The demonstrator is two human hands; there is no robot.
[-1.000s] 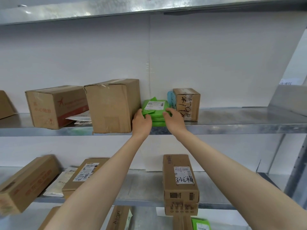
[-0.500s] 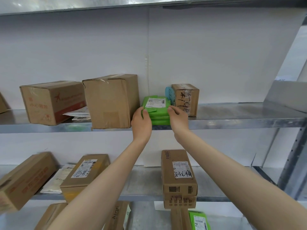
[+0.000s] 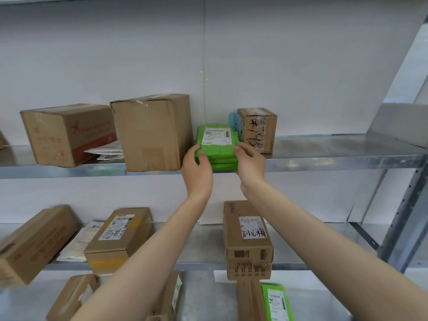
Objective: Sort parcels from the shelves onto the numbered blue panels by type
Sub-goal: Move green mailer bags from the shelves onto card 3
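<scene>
Metal racking against a white wall point(image 3: 278, 66), three shelf levels in view, mostly brown cartons. No numbered blue panels in frame.

Target is the top green parcel point(image 3: 216, 144) on the upper shelf point(image 3: 324, 162). It sits on more green mailers point(image 3: 224, 165), wedged between the large carton point(image 3: 150, 133) on its left and the small handwritten box point(image 3: 258, 129) on its right. A blue item point(image 3: 234, 122) is tucked behind, partly hidden.

Change over the last second: both hands were only arriving at the stack's front corners, with the parcel lying fairly flat. Now its face is tipped toward the camera and the label reads clearly. It looks seated in a two-handed grip and starting to come off the pile.

Left hand point(image 3: 196, 170): thumb over the left front corner, fingers curled round the edge, clamped on the parcel. Right hand point(image 3: 251, 164): same on the right edge, thumb on top, the other fingers hidden under it.

Can't tell whether the grip takes only the top mailer or the ones below too; the lower layers look flat on the shelf.

Judgement: pick is basically made. Next is pull straight back, clear of both neighbouring boxes, then carry it to the panel for soft mailers. Risk is dragging the lower mailers off the lip. Another green mailer point(image 3: 275, 302) sits on the bottom shelf, probably the same class.
</scene>
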